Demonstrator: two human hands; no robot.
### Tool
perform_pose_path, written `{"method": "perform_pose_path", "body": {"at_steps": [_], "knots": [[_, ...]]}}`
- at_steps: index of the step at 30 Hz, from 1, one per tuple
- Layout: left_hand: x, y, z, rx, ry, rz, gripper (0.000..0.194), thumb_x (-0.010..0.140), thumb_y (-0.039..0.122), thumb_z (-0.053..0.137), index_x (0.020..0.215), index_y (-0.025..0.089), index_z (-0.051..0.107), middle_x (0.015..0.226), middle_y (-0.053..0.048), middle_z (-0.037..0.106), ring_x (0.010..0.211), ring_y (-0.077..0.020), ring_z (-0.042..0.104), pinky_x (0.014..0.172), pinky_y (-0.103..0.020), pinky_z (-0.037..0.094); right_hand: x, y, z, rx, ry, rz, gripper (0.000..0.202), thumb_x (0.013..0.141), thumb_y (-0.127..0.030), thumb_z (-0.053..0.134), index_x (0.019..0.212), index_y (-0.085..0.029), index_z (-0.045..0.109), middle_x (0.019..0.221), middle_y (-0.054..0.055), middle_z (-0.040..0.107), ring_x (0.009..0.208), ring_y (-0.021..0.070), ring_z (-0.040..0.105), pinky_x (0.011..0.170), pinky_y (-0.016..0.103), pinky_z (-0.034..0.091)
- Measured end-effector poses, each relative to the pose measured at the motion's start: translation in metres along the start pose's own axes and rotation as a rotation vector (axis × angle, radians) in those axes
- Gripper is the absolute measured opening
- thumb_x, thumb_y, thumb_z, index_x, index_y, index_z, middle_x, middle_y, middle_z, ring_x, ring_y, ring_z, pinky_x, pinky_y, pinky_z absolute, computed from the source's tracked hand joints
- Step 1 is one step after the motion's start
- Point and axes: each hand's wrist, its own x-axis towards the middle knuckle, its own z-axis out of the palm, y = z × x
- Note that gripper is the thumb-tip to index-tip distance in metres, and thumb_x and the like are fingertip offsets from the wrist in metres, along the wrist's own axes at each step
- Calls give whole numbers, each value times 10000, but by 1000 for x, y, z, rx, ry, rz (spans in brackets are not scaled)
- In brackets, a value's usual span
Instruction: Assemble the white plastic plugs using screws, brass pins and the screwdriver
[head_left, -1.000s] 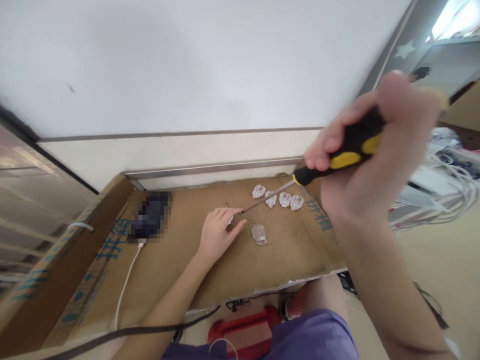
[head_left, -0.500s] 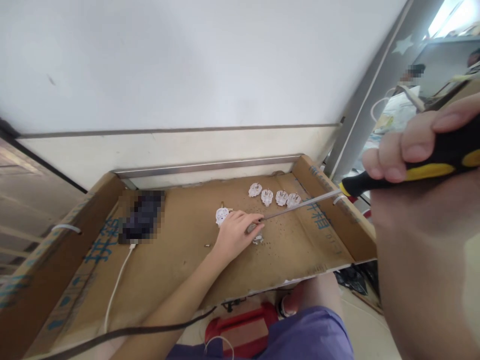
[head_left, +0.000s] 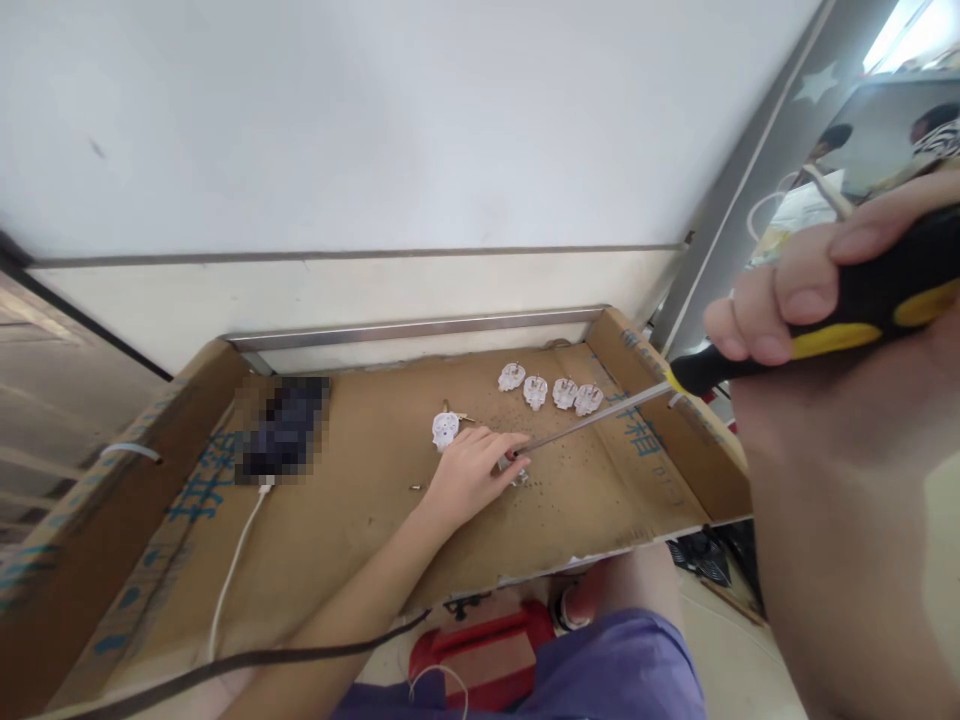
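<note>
My right hand (head_left: pixel 795 290) is wrapped round the black and yellow handle of a screwdriver (head_left: pixel 600 415), close to the camera. Its long metal shaft slopes down left to the fingertips of my left hand (head_left: pixel 476 465). Those fingers are closed around a small part, mostly hidden, with a white piece (head_left: pixel 519 477) showing beneath them. Just beyond my left hand lies a round white plug part (head_left: pixel 445 430) with brass-coloured pieces by it. Several white plug parts with metal pins (head_left: pixel 565 393) lie in a row farther back at the right.
A cardboard tray (head_left: pixel 337 540) with raised sides forms the work surface. At its left lies a blurred dark device (head_left: pixel 287 428) with a white cable (head_left: pixel 238 570). A small metal piece (head_left: pixel 415 488) lies left of my hand. People are in the background at right.
My right hand and the screwdriver handle have shifted slightly left. The shaft's tip sits a little lower at my left fingertips, and my left hand has barely moved.
</note>
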Motion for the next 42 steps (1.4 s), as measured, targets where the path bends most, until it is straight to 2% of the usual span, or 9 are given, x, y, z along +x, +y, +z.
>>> {"method": "perform_pose_path", "body": {"at_steps": [8,12,17,22,30,33,42], "knots": [[-1,1,1,96,-13,94,155,873,278,519,993,202,583,758,10,668,710,-132,587,663,-267,412,-1,-2,8,-30,12,40,411,896,-221,252,527,-177,427,444,-10,334,326,105,354,324,263,262],[-2,4,0,140,-11,139,144,873,262,517,987,201,581,718,11,642,686,-128,573,642,-262,397,0,-2,7,-31,-31,5,354,866,-250,325,540,-180,443,441,-13,358,318,113,353,309,274,263],[-2,9,-1,179,62,228,131,869,229,516,978,180,570,695,0,626,673,-124,564,619,-258,386,2,1,8,-14,-36,47,314,847,-278,360,558,-178,435,430,-22,371,311,103,343,309,256,260],[-3,9,-1,146,3,191,152,867,237,514,1002,185,563,706,9,623,668,-120,564,612,-260,392,2,3,9,-13,-29,80,288,823,-302,396,566,-174,412,431,-31,353,314,86,335,325,240,265],[-5,6,2,98,-84,114,223,855,267,536,1068,201,543,728,13,628,694,-135,574,650,-268,407,2,-1,8,-41,-34,33,321,849,-275,360,549,-182,427,432,-23,364,313,103,348,310,265,258],[-4,6,2,91,-89,100,259,845,267,553,1094,203,530,732,15,629,700,-142,578,650,-271,406,0,-3,11,-64,-60,25,331,848,-284,347,543,-189,434,418,-25,380,303,108,355,293,267,251],[-5,7,2,82,-88,99,265,849,257,541,1107,203,523,746,10,634,707,-138,588,655,-273,412,-7,2,19,14,-112,122,271,803,-287,442,560,-177,398,424,-43,392,308,87,343,333,241,270]]}}
